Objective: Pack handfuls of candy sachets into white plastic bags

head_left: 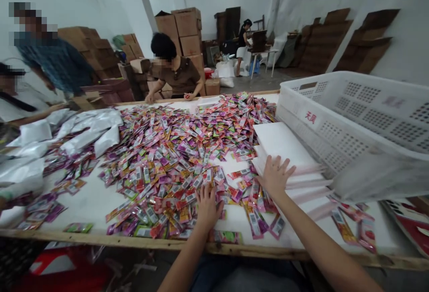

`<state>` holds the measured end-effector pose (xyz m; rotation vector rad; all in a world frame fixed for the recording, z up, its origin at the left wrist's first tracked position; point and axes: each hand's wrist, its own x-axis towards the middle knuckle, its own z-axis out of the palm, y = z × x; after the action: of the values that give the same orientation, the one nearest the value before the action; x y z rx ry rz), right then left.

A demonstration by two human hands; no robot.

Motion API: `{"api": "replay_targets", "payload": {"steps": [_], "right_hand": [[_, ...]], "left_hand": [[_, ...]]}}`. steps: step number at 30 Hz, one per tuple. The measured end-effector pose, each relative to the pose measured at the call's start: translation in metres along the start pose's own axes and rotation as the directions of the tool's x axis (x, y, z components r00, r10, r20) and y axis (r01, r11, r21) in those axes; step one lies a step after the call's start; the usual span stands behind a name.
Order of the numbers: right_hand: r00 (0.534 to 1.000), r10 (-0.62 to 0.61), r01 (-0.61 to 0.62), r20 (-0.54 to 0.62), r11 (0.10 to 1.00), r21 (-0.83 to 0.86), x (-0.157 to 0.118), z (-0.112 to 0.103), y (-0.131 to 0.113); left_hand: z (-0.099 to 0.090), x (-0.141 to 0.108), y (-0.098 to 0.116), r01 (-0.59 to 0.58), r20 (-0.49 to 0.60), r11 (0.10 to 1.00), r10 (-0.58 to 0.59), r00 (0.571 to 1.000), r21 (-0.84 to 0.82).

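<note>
A wide heap of small colourful sachets (187, 149), purple, pink, orange and green, covers the middle of the white table. My left hand (208, 207) rests on the near edge of this heap, palm down, fingers stretched forward over the sachets and gripping none that I can see. To its right, my right hand (276, 177) lies with spread fingers at the left edge of a stack of flat white bags (284, 144). Several loose sachets (256, 220) lie below that hand, beside the stack.
A large white plastic crate (321, 127) stands behind the bags at right. Filled silvery bags (90, 127) pile up at left, near a co-worker's arm. Another person (179, 75) handles sachets across the table. A wooden rim (161, 244) edges the near side.
</note>
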<state>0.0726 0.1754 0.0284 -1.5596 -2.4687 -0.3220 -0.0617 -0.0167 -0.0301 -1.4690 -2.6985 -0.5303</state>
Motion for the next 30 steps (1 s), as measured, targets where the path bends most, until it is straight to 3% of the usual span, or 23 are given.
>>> {"api": "replay_targets", "payload": {"steps": [3, 6, 10, 12, 14, 16, 18, 20, 21, 23, 24, 27, 29, 30], "right_hand": [[0.988, -0.157, 0.157, -0.010, 0.985, 0.074, -0.015, -0.009, -0.015], [0.916, -0.401, 0.392, 0.005, 0.900, 0.189, -0.041, -0.005, -0.038], [0.824, -0.554, 0.464, 0.117, 0.780, 0.421, -0.059, 0.011, -0.059], [0.763, -0.636, 0.472, 0.118, 0.671, 0.572, -0.044, 0.009, -0.058], [0.729, -0.682, 0.468, 0.051, 0.552, 0.690, -0.012, -0.001, -0.049], [0.769, -0.639, 0.435, -0.030, 0.489, 0.756, 0.030, -0.015, -0.037], [0.831, -0.556, 0.314, 0.007, 0.480, 0.819, 0.070, -0.026, -0.029], [0.866, -0.452, 0.040, 0.214, 0.489, 0.871, 0.100, -0.031, -0.030], [0.848, -0.394, -0.140, 0.355, 0.480, 0.866, 0.112, -0.031, -0.034], [0.767, -0.306, -0.443, 0.563, 0.383, 0.811, 0.130, -0.027, -0.051], [0.744, -0.276, -0.532, 0.609, 0.308, 0.789, 0.138, -0.024, -0.062], [0.766, -0.251, -0.577, 0.591, 0.137, 0.805, 0.162, -0.011, -0.096], [0.770, -0.292, -0.560, 0.568, 0.119, 0.820, 0.178, 0.001, -0.114], [0.749, -0.335, -0.573, 0.571, 0.105, 0.813, 0.188, 0.008, -0.120]], "left_hand": [[0.002, 0.000, -0.002, 0.000, 0.001, 1.000, 0.000, 1.000, -0.009], [0.009, -0.002, -0.001, -0.005, -0.003, 1.000, 0.005, 1.000, -0.020], [0.004, -0.004, 0.001, -0.018, -0.046, 0.984, 0.010, 0.999, -0.180], [-0.018, 0.002, -0.005, -0.092, -0.109, 0.951, 0.062, 0.992, -0.296], [-0.054, 0.016, -0.024, -0.178, -0.209, 0.916, 0.107, 0.972, -0.359], [-0.097, 0.038, -0.053, -0.181, -0.304, 0.917, 0.069, 0.950, -0.357], [-0.133, 0.065, -0.084, -0.112, -0.349, 0.951, 0.005, 0.937, -0.287], [-0.153, 0.095, -0.108, -0.054, -0.328, 0.986, -0.002, 0.945, -0.160], [-0.155, 0.111, -0.116, -0.037, -0.299, 0.995, 0.009, 0.954, -0.088], [-0.145, 0.142, -0.120, -0.029, -0.226, 0.999, 0.039, 0.973, 0.046], [-0.135, 0.157, -0.117, -0.030, -0.189, 0.994, 0.048, 0.981, 0.101], [-0.101, 0.196, -0.098, -0.028, -0.088, 0.974, 0.049, 0.995, 0.226], [-0.081, 0.223, -0.086, -0.035, -0.025, 0.958, 0.044, 0.999, 0.284], [-0.073, 0.238, -0.083, -0.060, -0.003, 0.950, 0.064, 0.998, 0.305]]}}
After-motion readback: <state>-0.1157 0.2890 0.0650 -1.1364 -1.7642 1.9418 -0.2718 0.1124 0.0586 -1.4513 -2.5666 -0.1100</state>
